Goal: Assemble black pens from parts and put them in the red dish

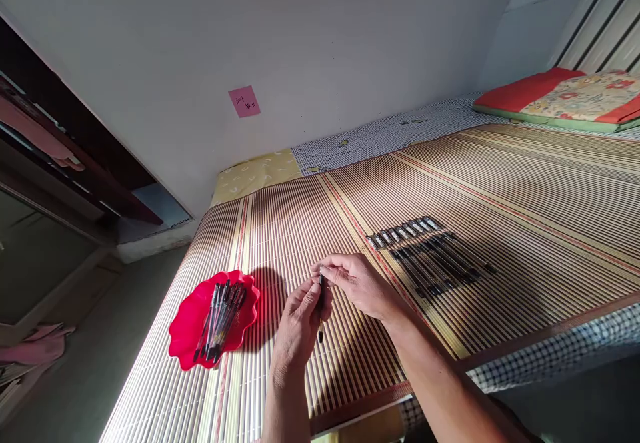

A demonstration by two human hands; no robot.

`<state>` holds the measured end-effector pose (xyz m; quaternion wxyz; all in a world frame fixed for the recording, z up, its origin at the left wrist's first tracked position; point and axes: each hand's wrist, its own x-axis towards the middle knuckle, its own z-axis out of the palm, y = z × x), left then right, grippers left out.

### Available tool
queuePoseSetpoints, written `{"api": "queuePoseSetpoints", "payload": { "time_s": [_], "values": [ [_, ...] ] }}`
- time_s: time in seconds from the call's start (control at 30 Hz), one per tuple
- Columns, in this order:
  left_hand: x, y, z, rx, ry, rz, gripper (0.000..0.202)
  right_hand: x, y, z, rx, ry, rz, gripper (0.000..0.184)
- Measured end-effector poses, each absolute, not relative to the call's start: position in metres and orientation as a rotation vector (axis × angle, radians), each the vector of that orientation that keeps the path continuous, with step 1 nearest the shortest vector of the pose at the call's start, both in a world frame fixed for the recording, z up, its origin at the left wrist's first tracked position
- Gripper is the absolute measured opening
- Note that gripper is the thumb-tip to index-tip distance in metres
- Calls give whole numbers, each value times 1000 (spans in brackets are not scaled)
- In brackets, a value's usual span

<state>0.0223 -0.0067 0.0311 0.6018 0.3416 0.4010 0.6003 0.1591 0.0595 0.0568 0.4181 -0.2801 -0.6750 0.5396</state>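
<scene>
Between my two hands a dark pen (321,299) stands nearly upright, its lower tip showing below my fingers. My left hand (301,309) is wrapped round the barrel. The thumb and fingers of my right hand (353,279) pinch the pen's upper end; whether a separate cap is there I cannot make out. To the right lie a row of black pen caps (403,231) and, just below them, a row of uncapped pens (443,266) side by side. On the left, a red scalloped plate (183,326) holds several pens (220,319) in a bundle.
A slatted bamboo mat (280,229) covers the bed under my hands. Folded red and floral bedding (565,99) lies at the far right. A pink note (245,101) is stuck to the wall behind. The mat's front edge (360,406) runs close to my forearms.
</scene>
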Motion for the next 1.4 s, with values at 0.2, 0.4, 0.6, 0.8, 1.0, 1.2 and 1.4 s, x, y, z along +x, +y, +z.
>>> {"api": "queuePoseSetpoints", "payload": {
  "time_s": [0.2, 0.4, 0.6, 0.8, 1.0, 1.2, 1.4],
  "values": [
    [22, -7, 33, 887, 870, 1347, 30, 159, 62, 49, -693, -1573, 1522, 40],
    [18, -8, 30, 882, 841, 1327, 25, 161, 61, 51, -597, -1426, 1750, 37],
    [19, -8, 29, 904, 822, 1330, 23, 160, 61, 49, -520, -1387, 1852, 36],
    [19, -8, 30, 931, 820, 1322, 21, 163, 63, 49, -658, -1371, 1732, 36],
    [19, -8, 31, 931, 822, 1320, 23, 164, 59, 50, -508, -1349, 1918, 36],
    [21, -7, 27, 929, 803, 1344, 25, 164, 62, 48, -641, -1355, 1815, 38],
    [20, -7, 29, 916, 807, 1360, 25, 168, 61, 52, -488, -1376, 1943, 30]
  ]
}}
